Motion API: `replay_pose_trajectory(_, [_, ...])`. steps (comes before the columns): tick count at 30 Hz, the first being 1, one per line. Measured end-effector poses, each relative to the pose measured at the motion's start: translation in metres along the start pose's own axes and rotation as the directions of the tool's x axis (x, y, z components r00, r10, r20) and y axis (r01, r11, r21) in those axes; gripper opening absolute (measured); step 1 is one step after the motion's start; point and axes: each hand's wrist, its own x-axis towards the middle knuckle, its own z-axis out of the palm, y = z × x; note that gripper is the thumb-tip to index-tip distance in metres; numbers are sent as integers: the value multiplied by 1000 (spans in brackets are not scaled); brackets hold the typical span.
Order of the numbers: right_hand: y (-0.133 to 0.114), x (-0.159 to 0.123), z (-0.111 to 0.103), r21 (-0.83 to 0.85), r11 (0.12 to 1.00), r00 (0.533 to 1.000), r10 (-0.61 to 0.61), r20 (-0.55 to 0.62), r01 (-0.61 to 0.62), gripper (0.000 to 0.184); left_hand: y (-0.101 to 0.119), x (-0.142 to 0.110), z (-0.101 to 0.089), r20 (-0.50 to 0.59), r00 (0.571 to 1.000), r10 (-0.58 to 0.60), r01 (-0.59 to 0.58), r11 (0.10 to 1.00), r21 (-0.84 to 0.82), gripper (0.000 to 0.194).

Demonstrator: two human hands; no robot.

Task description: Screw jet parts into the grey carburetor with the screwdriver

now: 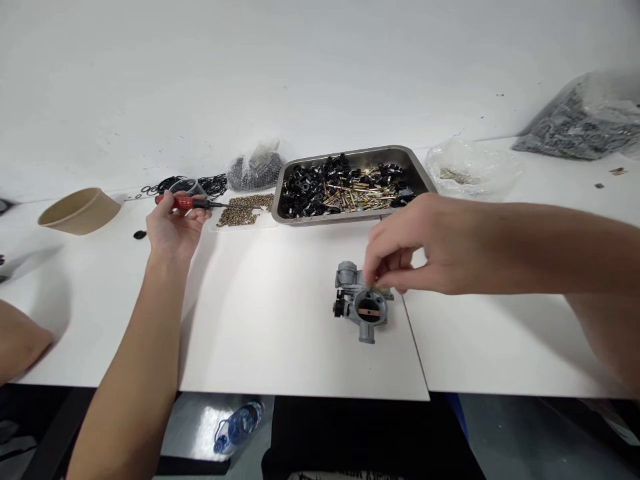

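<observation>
A screwdriver (183,201) with a red and black handle lies in my left hand (175,230), its shaft pointing right over a spread of small brass-coloured pieces (237,215). My right hand (405,250) is pinched just above a grey metal carburetor (367,303) on the white table. Something small and yellowish shows at those fingertips, too little of it to name. The carburetor's round bore faces up toward me, with a copper-coloured strip across it and a black fitting on its left side. My fingers hide part of its upper right.
Behind the carburetor stands a metal tray (350,215) of black fittings and brass-coloured pins. Plastic bags of parts (255,170) lie along the wall. A brown paper bowl (83,217) and black rings (215,185) are at left. Another person's arm (23,340) rests at the left edge.
</observation>
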Motion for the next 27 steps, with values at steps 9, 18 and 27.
replay_pose_trajectory(9, [-15, 8, 15, 96, 985, 971, 118, 209, -140, 15, -1, 1, -3, 24, 1000, -11, 11, 1000, -24, 24])
replay_pose_trajectory(18, [-20, 7, 18, 97, 968, 946, 203, 253, -233, 13, -2, 5, -5, 45, 999, -11, 12, 1000, -23, 24])
replay_pose_trajectory(27, [-27, 8, 20, 48, 967, 940, 230, 251, -249, 16, -2, 6, -7, 53, 999, -9, 9, 1000, -12, 23])
